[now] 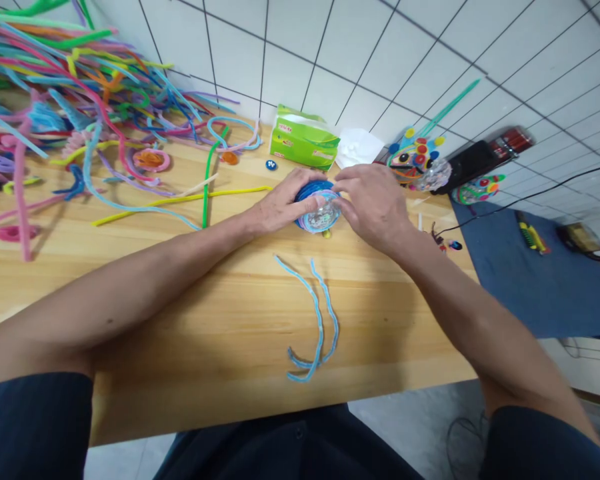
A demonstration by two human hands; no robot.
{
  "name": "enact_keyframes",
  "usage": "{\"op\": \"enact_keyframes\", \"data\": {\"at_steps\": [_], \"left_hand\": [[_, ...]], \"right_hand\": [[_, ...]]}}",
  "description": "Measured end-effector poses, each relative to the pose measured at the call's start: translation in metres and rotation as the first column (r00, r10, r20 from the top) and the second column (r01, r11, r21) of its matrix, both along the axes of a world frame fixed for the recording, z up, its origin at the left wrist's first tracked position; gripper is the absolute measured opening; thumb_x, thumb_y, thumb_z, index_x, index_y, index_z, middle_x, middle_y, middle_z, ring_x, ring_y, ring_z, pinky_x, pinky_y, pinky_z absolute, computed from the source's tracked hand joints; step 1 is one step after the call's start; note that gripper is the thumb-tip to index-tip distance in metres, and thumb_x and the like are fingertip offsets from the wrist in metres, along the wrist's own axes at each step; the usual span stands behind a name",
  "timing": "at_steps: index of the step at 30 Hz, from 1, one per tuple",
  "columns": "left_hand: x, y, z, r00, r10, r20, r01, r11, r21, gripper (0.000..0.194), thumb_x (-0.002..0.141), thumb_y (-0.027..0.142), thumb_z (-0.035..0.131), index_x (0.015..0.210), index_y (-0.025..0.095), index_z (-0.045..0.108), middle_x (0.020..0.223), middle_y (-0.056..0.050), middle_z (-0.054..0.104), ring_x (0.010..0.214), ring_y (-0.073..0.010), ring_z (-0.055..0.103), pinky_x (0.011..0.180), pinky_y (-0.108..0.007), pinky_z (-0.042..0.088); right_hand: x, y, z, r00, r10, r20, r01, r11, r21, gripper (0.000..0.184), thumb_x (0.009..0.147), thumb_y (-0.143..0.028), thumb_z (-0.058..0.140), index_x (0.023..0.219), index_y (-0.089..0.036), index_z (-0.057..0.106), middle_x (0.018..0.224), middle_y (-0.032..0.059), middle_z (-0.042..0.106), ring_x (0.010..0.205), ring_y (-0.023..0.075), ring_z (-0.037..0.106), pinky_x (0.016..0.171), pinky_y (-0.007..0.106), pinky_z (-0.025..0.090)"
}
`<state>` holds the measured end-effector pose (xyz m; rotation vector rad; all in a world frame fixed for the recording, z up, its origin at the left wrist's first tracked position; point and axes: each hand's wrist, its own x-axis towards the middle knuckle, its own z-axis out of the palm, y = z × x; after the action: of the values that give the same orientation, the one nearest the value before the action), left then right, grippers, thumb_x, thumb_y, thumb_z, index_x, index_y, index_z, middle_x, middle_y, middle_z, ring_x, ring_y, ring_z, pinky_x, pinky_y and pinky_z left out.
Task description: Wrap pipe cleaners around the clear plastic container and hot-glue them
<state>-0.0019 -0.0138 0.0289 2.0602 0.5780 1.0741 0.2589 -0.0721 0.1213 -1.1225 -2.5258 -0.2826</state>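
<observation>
A small clear plastic container (324,217) wrapped in blue pipe cleaner stands on the wooden table, its shiny round end facing me. My left hand (285,201) closes around its left side, with the thumb across the front. At the right rim, my right hand (373,203) has its fingers curled in a pinch; what lies between the fingertips is hidden. Closer to me, two bent light-blue pipe cleaners (320,320) lie on the wood, crossing near their lower ends. A bit of yellow (327,234) shows just below the container.
Many coloured pipe cleaners (105,87) are heaped at the left. A green tissue pack (304,139) sits by the tiled wall, near a blue button (271,165). Decorated crafts (416,159) and a dark bottle (473,165) stand back right; a yellow cutter (531,235) lies on the blue mat (535,287).
</observation>
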Motion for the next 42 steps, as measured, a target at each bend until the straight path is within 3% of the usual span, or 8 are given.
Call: {"op": "enact_keyframes", "data": {"at_steps": [3,7,11,17,27,31,37,42], "left_hand": [[0.0,-0.002,0.0,1.0,0.011,-0.001,-0.011,1.0,-0.028,0.079,0.114,0.085,0.066,0.159,0.02,0.067,0.163,-0.015,0.074,0.155,-0.0349,0.07,0.14,-0.05,0.053],[0.001,-0.003,-0.004,1.0,-0.006,0.019,0.007,0.997,-0.072,0.076,0.111,0.077,0.073,0.16,0.019,0.064,0.167,-0.017,0.072,0.156,-0.037,0.071,0.14,-0.052,0.055],[0.003,-0.004,-0.011,0.997,0.039,0.071,-0.033,0.996,-0.08,0.077,0.113,0.079,0.07,0.161,0.021,0.063,0.167,-0.017,0.073,0.158,-0.0386,0.071,0.142,-0.056,0.055],[-0.001,-0.002,-0.015,0.996,0.09,0.029,-0.09,0.996,0.006,0.08,0.115,0.082,0.064,0.17,0.023,0.062,0.17,-0.017,0.07,0.164,-0.0377,0.065,0.147,-0.055,0.049],[-0.002,-0.005,-0.015,0.998,0.067,0.021,-0.065,0.994,-0.083,0.074,0.115,0.075,0.064,0.17,0.025,0.059,0.177,-0.016,0.065,0.168,-0.0365,0.061,0.15,-0.056,0.044],[-0.003,-0.007,-0.015,0.997,0.066,0.046,-0.059,0.988,-0.143,0.076,0.112,0.075,0.068,0.167,0.023,0.06,0.175,-0.018,0.066,0.166,-0.0373,0.062,0.149,-0.058,0.045],[-0.004,-0.01,-0.011,0.995,0.094,0.039,-0.085,0.977,-0.196,0.076,0.109,0.077,0.071,0.164,0.025,0.06,0.172,-0.017,0.068,0.161,-0.0367,0.066,0.146,-0.057,0.049],[-0.006,-0.014,-0.008,0.994,0.104,0.024,-0.098,0.977,-0.191,0.077,0.11,0.079,0.069,0.164,0.025,0.06,0.172,-0.016,0.069,0.16,-0.0369,0.067,0.144,-0.056,0.051]], "right_hand": [[0.026,-0.024,-0.006,0.934,-0.166,-0.317,0.208,0.973,0.103,0.027,0.12,-0.049,0.064,0.133,-0.027,0.074,0.138,0.0144,0.083,0.137,0.0355,0.077,0.124,0.064,0.061],[0.06,-0.051,-0.03,0.603,-0.433,-0.67,0.56,0.828,-0.03,0.03,0.108,-0.053,0.07,0.126,-0.029,0.068,0.122,0.0083,0.078,0.113,0.031,0.078,0.111,0.059,0.065],[0.079,-0.051,-0.063,0.371,-0.615,-0.696,0.587,0.736,-0.337,0.049,0.09,-0.062,0.078,0.12,-0.027,0.061,0.116,0.0079,0.074,0.105,0.029,0.075,0.109,0.058,0.066],[0.093,-0.022,-0.088,0.221,-0.761,-0.61,0.669,0.573,-0.473,0.063,0.08,-0.054,0.084,0.128,-0.025,0.057,0.139,0.0169,0.072,0.123,0.032,0.075,0.121,0.058,0.064],[0.087,0.02,-0.073,0.313,-0.812,-0.494,0.554,0.578,-0.599,0.031,0.085,-0.043,0.078,0.11,-0.024,0.076,0.121,0.014,0.09,0.121,0.0373,0.081,0.115,0.055,0.063],[0.085,0.003,-0.038,0.327,-0.632,-0.703,0.066,0.757,-0.65,0.04,0.082,-0.05,0.091,0.113,-0.026,0.081,0.121,0.0093,0.091,0.101,0.0263,0.084,0.092,0.04,0.068],[0.061,-0.029,0.015,0.445,-0.57,-0.691,-0.335,0.609,-0.719,0.052,0.077,-0.067,0.107,0.09,-0.023,0.083,0.107,0.0122,0.092,0.075,0.0221,0.079,0.068,0.035,0.066],[0.043,-0.031,0.015,0.555,-0.52,-0.649,-0.402,0.516,-0.756,0.057,0.081,-0.073,0.107,0.086,-0.023,0.08,0.083,0.0058,0.084,0.07,0.019,0.073,0.066,0.032,0.059]]}}
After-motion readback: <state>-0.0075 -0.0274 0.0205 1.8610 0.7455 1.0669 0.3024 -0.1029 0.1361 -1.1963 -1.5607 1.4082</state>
